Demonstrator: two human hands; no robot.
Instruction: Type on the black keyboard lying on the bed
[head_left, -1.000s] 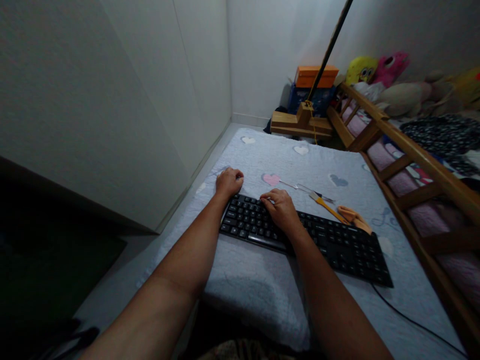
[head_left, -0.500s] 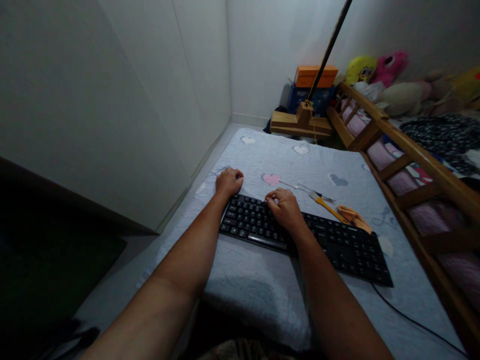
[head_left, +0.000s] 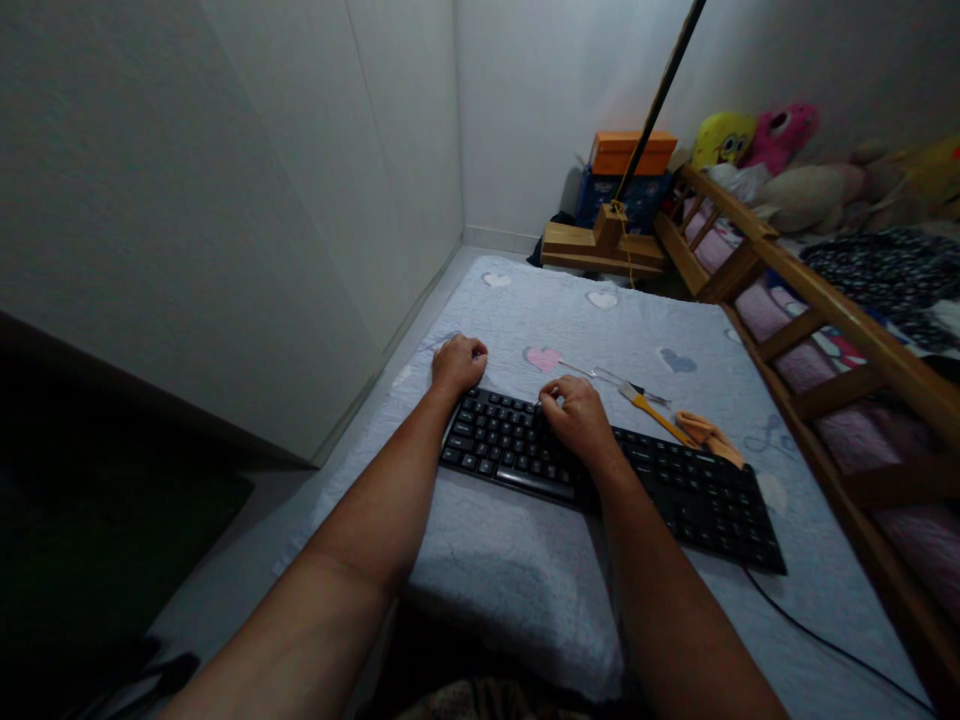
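Note:
A black keyboard [head_left: 517,450] lies slantwise on the pale blue cloth [head_left: 495,560]. My left hand [head_left: 459,364] rests on the cloth just beyond the keyboard's upper left corner, its fingers curled; what they may hold is hidden. Over the upper middle keys is my right hand [head_left: 576,408], thumb and fingers pinched around something too small to make out. Beyond the keyboard lie a yellow-handled brush [head_left: 652,412], thin metal tools [head_left: 619,378] and a crumpled orange-brown cloth [head_left: 705,436].
A wooden bed rail [head_left: 832,310] runs along the right, with plush toys behind it. At the back stand a wooden base with a pole [head_left: 600,240] and an orange box [head_left: 631,152]. A pale panel [head_left: 300,220] rises on the left. The keyboard's cable trails to the lower right.
My right hand has shifted slightly to the right along the upper keys. My left hand and the keyboard have stayed where they were.

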